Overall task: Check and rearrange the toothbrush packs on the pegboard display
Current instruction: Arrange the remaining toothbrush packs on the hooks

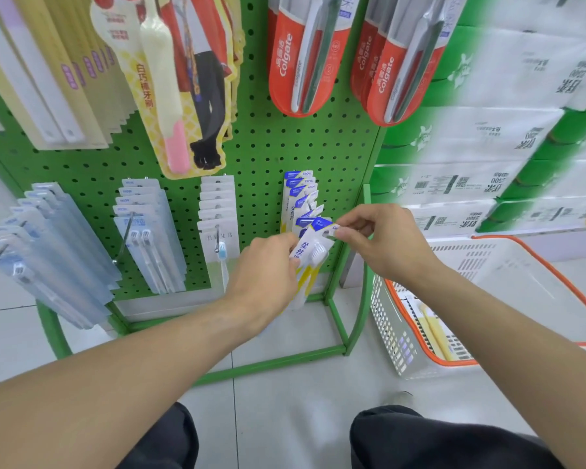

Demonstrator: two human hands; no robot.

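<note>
Fingers [344,231] of both hands pinch the front toothbrush pack [313,243].

Blue-and-white toothbrush pack [313,243] tilts off the lower-right row of matching packs [300,192] on green pegboard [268,143].

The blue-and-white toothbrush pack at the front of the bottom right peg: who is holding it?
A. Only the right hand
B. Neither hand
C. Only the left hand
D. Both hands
D: the right hand pinches the top corner of the blue-and-white toothbrush pack while the left hand holds its left edge lower down, in front of the green pegboard.
</note>
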